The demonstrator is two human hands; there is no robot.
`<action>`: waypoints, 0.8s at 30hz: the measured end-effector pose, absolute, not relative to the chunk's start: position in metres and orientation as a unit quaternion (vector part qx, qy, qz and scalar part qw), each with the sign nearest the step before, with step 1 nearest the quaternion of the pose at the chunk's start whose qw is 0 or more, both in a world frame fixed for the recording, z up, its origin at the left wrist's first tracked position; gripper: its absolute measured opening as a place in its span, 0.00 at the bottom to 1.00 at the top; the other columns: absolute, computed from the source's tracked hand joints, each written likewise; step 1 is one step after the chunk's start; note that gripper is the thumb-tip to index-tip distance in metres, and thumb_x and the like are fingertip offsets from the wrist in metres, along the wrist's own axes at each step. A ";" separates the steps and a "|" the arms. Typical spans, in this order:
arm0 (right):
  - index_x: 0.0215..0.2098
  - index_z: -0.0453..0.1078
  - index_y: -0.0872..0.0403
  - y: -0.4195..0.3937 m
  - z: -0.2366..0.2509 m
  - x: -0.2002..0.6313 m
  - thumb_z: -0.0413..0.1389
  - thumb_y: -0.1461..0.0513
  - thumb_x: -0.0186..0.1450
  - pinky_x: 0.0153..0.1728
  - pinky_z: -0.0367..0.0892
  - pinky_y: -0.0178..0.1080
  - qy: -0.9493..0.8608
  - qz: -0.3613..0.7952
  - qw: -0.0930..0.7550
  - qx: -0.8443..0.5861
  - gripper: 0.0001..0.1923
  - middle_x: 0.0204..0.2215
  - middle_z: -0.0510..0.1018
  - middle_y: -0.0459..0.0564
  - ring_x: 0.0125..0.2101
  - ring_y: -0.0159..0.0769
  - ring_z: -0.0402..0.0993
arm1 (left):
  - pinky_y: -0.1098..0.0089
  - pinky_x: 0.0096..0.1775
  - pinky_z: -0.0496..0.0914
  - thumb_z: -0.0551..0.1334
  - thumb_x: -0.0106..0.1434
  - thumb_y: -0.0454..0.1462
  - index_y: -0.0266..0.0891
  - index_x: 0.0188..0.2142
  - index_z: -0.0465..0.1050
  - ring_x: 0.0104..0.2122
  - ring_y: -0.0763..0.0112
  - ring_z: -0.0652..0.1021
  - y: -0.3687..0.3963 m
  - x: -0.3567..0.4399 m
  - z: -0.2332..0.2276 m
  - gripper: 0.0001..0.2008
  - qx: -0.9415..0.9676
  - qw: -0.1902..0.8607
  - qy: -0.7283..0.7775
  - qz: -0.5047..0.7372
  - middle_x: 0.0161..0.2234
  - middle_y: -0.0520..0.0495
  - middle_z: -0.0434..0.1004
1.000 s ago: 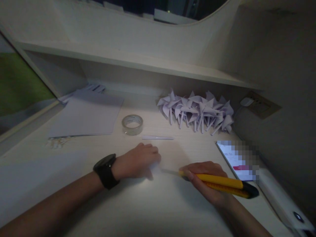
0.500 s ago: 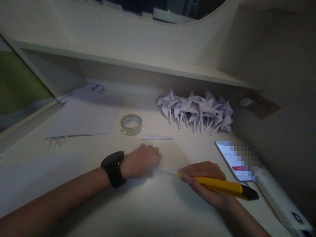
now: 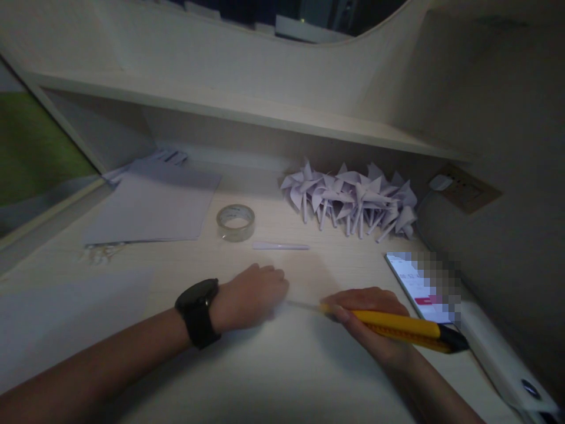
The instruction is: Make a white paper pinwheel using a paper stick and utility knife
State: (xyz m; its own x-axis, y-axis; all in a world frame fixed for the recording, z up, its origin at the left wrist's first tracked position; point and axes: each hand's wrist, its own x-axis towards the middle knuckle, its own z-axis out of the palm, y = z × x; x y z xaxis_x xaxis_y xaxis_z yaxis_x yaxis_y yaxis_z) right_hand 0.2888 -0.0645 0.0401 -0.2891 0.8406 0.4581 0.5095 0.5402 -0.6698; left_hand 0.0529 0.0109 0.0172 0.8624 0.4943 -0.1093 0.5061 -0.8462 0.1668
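Note:
My right hand point(image 3: 368, 315) grips a yellow utility knife point(image 3: 397, 331) with a black end cap. Its thin blade points left, its tip close to the fingers of my left hand point(image 3: 251, 297). That left hand is closed with the knuckles up and wears a black watch on the wrist. Whatever its fingers pinch is hidden and blurred. Just beyond the left hand, a thin rolled paper stick point(image 3: 281, 246) lies crosswise on the desk. Behind that stick, slightly to the left, sits a roll of clear tape point(image 3: 235, 224).
Several white paper pinwheels point(image 3: 353, 197) are bunched under the shelf point(image 3: 265, 115). A stack of white paper point(image 3: 154, 203) lies at the back left, with another sheet point(image 3: 66, 321) nearer me. At the right are a lit phone point(image 3: 412, 288), a long white device point(image 3: 494, 347) and a wall socket point(image 3: 468, 187).
My left hand has shifted slightly down and left. The right hand and the knife have moved a little to the right; the things on the desk have stayed put.

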 end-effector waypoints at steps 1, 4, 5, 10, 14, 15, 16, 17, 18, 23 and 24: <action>0.32 0.79 0.49 -0.064 0.041 0.289 0.59 0.64 0.62 0.31 0.76 0.31 -0.782 0.198 0.401 -0.433 0.06 0.29 0.83 0.43 0.29 0.34 0.81 | 0.61 0.36 0.67 0.63 0.60 0.35 0.38 0.37 0.68 0.37 0.60 0.72 0.011 0.053 0.017 0.06 0.960 0.097 0.260 -0.027 0.39 0.43 0.72; 0.32 0.79 0.49 -0.063 0.044 0.288 0.59 0.64 0.61 0.31 0.76 0.31 -0.799 0.177 0.389 -0.424 0.06 0.28 0.83 0.43 0.28 0.34 0.81 | 0.62 0.37 0.66 0.61 0.61 0.35 0.38 0.38 0.68 0.37 0.60 0.72 0.011 0.053 0.016 0.05 0.961 0.103 0.256 -0.025 0.39 0.43 0.72; 0.32 0.79 0.50 -0.063 0.045 0.287 0.59 0.65 0.61 0.31 0.76 0.31 -0.801 0.173 0.390 -0.420 0.06 0.28 0.83 0.43 0.28 0.34 0.81 | 0.62 0.37 0.66 0.61 0.61 0.34 0.38 0.38 0.68 0.37 0.60 0.72 0.011 0.053 0.016 0.05 0.961 0.104 0.255 -0.028 0.39 0.43 0.72; 0.32 0.79 0.50 -0.063 0.045 0.286 0.60 0.66 0.60 0.30 0.76 0.30 -0.797 0.173 0.406 -0.413 0.06 0.27 0.83 0.42 0.28 0.33 0.81 | 0.63 0.37 0.66 0.60 0.61 0.34 0.38 0.37 0.68 0.37 0.61 0.71 0.010 0.053 0.019 0.04 0.960 0.107 0.257 -0.027 0.39 0.43 0.71; 0.33 0.78 0.49 -0.063 0.044 0.287 0.60 0.65 0.60 0.31 0.76 0.30 -0.800 0.168 0.406 -0.407 0.06 0.28 0.83 0.42 0.28 0.32 0.81 | 0.63 0.36 0.66 0.58 0.62 0.32 0.38 0.38 0.68 0.37 0.61 0.72 0.009 0.054 0.019 0.04 0.962 0.102 0.253 -0.021 0.38 0.43 0.71; 0.33 0.79 0.49 -0.063 0.044 0.287 0.60 0.65 0.60 0.31 0.76 0.30 -0.804 0.165 0.397 -0.411 0.06 0.28 0.83 0.42 0.28 0.33 0.81 | 0.63 0.35 0.66 0.57 0.62 0.32 0.38 0.38 0.68 0.37 0.61 0.72 0.009 0.054 0.019 0.05 0.962 0.100 0.252 -0.022 0.38 0.43 0.71; 0.33 0.79 0.49 -0.063 0.044 0.288 0.60 0.65 0.61 0.31 0.76 0.30 -0.806 0.161 0.390 -0.415 0.06 0.28 0.83 0.42 0.28 0.33 0.81 | 0.62 0.35 0.66 0.57 0.62 0.32 0.38 0.38 0.68 0.37 0.60 0.72 0.009 0.054 0.019 0.05 0.963 0.097 0.251 -0.023 0.38 0.43 0.71; 0.33 0.79 0.49 -0.063 0.044 0.288 0.60 0.65 0.61 0.31 0.76 0.30 -0.808 0.160 0.383 -0.419 0.06 0.28 0.83 0.42 0.29 0.33 0.82 | 0.62 0.35 0.66 0.56 0.62 0.32 0.38 0.38 0.68 0.37 0.60 0.72 0.009 0.054 0.018 0.05 0.964 0.094 0.249 -0.024 0.38 0.43 0.71; 0.33 0.79 0.49 -0.063 0.044 0.289 0.59 0.64 0.61 0.31 0.76 0.31 -0.808 0.159 0.381 -0.421 0.06 0.28 0.83 0.42 0.29 0.33 0.82 | 0.62 0.35 0.66 0.56 0.62 0.32 0.38 0.38 0.68 0.37 0.60 0.72 0.009 0.054 0.018 0.05 0.964 0.092 0.247 -0.026 0.38 0.43 0.72; 0.32 0.78 0.49 -0.064 0.044 0.289 0.59 0.64 0.61 0.33 0.76 0.31 -0.808 0.164 0.376 -0.423 0.06 0.28 0.83 0.42 0.29 0.33 0.81 | 0.62 0.35 0.66 0.56 0.62 0.31 0.38 0.37 0.68 0.37 0.60 0.72 0.009 0.055 0.020 0.05 0.964 0.085 0.250 -0.029 0.38 0.43 0.72; 0.32 0.78 0.49 -0.063 0.044 0.289 0.59 0.64 0.61 0.33 0.75 0.31 -0.808 0.164 0.377 -0.421 0.06 0.28 0.83 0.42 0.29 0.33 0.81 | 0.62 0.35 0.66 0.56 0.62 0.30 0.38 0.37 0.68 0.37 0.60 0.72 0.009 0.055 0.021 0.05 0.964 0.086 0.251 -0.028 0.38 0.43 0.71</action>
State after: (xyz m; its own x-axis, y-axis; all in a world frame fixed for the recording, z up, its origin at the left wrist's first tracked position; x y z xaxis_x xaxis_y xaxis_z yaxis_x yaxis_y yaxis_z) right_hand 0.2891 -0.0635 0.0439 -0.3609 0.8051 0.4708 0.5576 0.5909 -0.5831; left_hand 0.0550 0.0088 0.0206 0.8723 0.4792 -0.0969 0.4888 -0.8592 0.1512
